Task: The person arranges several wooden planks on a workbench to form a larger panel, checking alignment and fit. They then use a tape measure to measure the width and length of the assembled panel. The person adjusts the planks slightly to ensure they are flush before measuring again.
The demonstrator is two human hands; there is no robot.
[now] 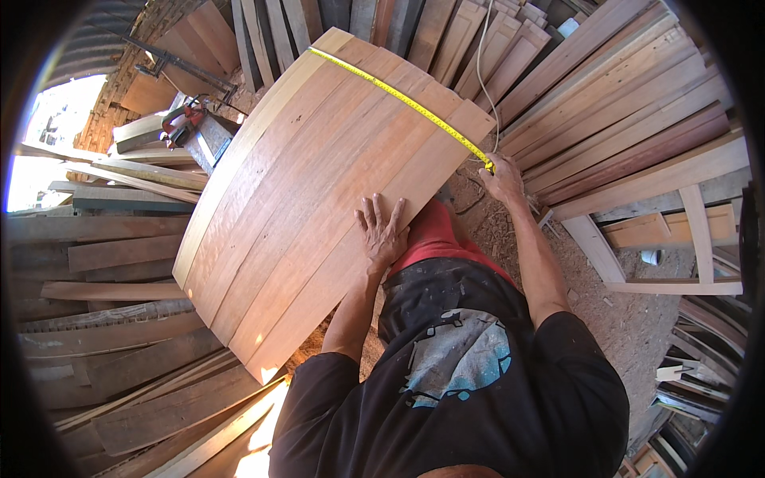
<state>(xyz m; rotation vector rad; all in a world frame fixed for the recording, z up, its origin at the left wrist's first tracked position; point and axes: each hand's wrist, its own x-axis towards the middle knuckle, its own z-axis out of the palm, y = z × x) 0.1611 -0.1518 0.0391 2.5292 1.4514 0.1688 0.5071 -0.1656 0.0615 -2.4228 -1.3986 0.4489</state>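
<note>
A broad wooden panel (295,191), made of several planks laid edge to edge, lies in front of me. Across its right part stretches the yellow blade of a tape measure (398,94), running from the far edge to the near edge. My right hand (502,179) is closed around the tape measure's near end, just off the panel's edge; its case is mostly hidden by the fingers. Flat on the panel near its close edge rests my left hand (382,231), fingers spread and holding nothing.
A red and black power tool (183,119) sits beyond the panel's left side. Stacked boards (119,327) fill the left, and more planks (613,88) lean at the right. A wooden frame (661,287) stands right of me. A pale cable (480,64) hangs near the panel's far right corner.
</note>
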